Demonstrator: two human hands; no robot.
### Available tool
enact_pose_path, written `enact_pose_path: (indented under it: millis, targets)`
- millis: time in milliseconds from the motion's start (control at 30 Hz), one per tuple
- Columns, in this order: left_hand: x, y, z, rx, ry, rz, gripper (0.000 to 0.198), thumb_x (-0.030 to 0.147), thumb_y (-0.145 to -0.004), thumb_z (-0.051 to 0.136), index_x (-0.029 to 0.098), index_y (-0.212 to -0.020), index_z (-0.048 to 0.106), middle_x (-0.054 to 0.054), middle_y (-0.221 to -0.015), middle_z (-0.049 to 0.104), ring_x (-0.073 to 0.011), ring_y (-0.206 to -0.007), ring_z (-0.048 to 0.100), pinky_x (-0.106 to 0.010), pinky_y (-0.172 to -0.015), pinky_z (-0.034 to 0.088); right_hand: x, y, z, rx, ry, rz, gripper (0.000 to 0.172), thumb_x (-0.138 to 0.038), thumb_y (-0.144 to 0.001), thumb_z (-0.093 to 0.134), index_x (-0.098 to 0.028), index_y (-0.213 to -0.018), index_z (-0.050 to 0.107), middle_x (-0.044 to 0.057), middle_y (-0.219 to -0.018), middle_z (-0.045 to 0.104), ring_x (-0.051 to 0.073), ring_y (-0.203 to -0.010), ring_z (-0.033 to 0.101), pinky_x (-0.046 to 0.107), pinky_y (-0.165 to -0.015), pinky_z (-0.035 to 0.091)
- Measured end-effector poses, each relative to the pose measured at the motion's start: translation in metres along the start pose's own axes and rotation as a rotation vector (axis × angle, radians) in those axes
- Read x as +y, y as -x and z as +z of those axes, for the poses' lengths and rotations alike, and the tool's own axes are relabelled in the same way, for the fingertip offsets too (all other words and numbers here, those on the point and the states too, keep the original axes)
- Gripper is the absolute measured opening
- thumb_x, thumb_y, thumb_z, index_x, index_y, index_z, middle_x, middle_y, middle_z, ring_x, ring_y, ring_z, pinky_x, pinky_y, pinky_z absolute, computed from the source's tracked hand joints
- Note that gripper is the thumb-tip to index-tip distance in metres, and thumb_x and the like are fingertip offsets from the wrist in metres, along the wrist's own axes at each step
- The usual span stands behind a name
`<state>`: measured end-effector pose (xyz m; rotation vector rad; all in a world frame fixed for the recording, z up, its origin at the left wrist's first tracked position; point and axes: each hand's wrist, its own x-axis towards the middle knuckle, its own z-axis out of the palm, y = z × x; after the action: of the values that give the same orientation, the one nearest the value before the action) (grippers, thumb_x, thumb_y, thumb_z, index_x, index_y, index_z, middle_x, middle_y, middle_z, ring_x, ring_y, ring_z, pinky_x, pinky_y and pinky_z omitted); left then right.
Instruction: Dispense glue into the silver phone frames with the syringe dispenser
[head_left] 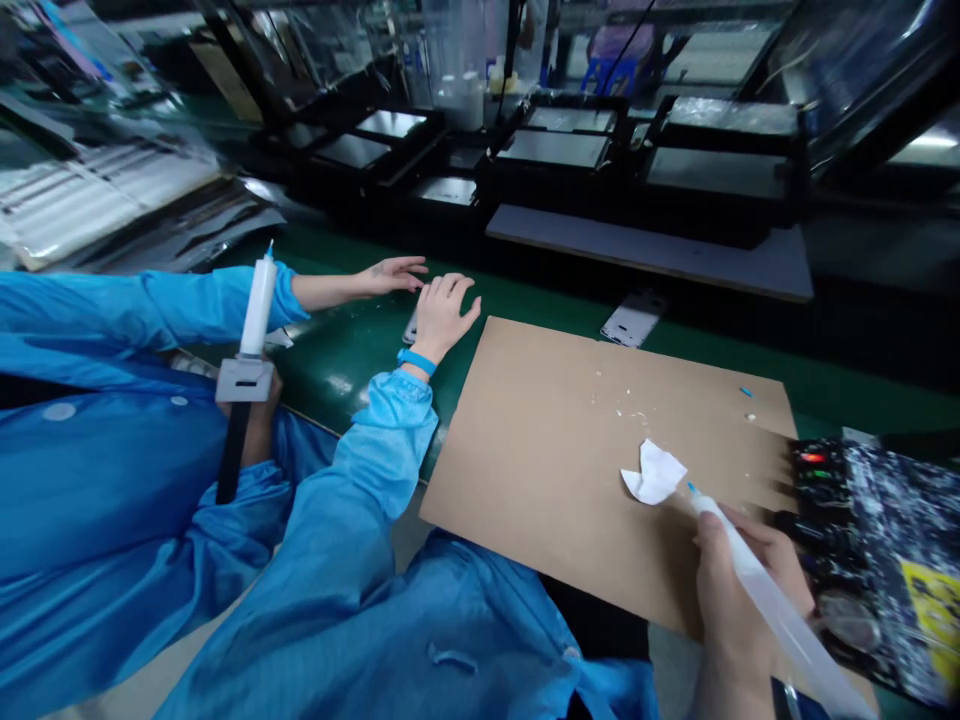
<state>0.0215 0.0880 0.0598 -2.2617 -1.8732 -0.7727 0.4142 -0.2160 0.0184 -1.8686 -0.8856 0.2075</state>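
Observation:
My right hand (750, 580) is wrapped round a white glue syringe (772, 600), whose thin blue tip points up and left over the cardboard sheet (525, 440). Close to that tip lies a crumpled piece of white paper (652, 474). My left hand (444, 318), a blue band at its wrist, reaches out past the cardboard's left edge. Its fingers are stretched forward with the thumb apart, and I see nothing in them. Beside it, a small grey phone-like part (410, 327) shows, partly covered by the hand.
A co-worker's hand (394, 273) is close to mine; their other hand holds a dispensing gun (246, 375). A phone housing (634, 318) lies behind the cardboard. At right is a black control box (885, 550) with lit indicators. Dark-framed panels (555, 148) line the back.

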Motion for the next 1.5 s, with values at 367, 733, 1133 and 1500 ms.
enact_pose_path:
  millis: [367, 733, 1133, 1500]
  targets:
    - [-0.017, 0.053, -0.029, -0.280, -0.151, -0.454, 0.095, 0.062, -0.096, 0.073, 0.011, -0.169, 0.041, -0.032, -0.158, 0.061, -0.0524, -0.148, 0.059, -0.064, -0.118, 0.052, 0.005, -0.005, -0.001, 0.007, 0.100, 0.023, 0.041, -0.066, -0.075, 0.082, -0.028, -0.092, 0.084, 0.015, -0.093, 0.084, 0.042, -0.083, 0.081, 0.052, -0.073, 0.060]
    - [0.051, 0.091, -0.045, -0.553, 0.350, 0.354, 0.078, 0.035, -0.078, 0.085, 0.024, -0.147, 0.051, -0.013, -0.144, 0.071, -0.0348, -0.133, 0.070, -0.056, -0.125, 0.052, 0.014, 0.008, 0.000, -0.013, -0.022, -0.136, 0.047, -0.068, -0.100, 0.078, -0.022, -0.109, 0.085, 0.011, -0.102, 0.084, 0.028, -0.080, 0.077, 0.038, -0.068, 0.059]
    - [0.119, 0.104, -0.002, -0.519, 0.185, 0.329, 0.076, 0.073, -0.105, 0.065, 0.017, -0.155, 0.056, -0.022, -0.146, 0.066, -0.0445, -0.134, 0.061, -0.063, -0.112, 0.052, -0.015, 0.021, 0.007, -0.157, -0.174, -0.089, 0.045, -0.068, -0.101, 0.083, -0.024, -0.112, 0.079, 0.009, -0.095, 0.081, 0.028, -0.078, 0.077, 0.040, -0.070, 0.064]
    - [0.125, 0.117, 0.018, -0.656, 0.614, 0.623, 0.052, 0.072, -0.097, 0.082, 0.025, -0.117, 0.076, -0.005, -0.119, 0.077, -0.0272, -0.113, 0.068, -0.044, -0.100, 0.047, -0.053, 0.026, 0.058, -0.595, -0.445, 0.107, 0.041, -0.064, -0.101, 0.085, -0.027, -0.114, 0.071, 0.004, -0.093, 0.080, 0.023, -0.075, 0.076, 0.035, -0.065, 0.062]
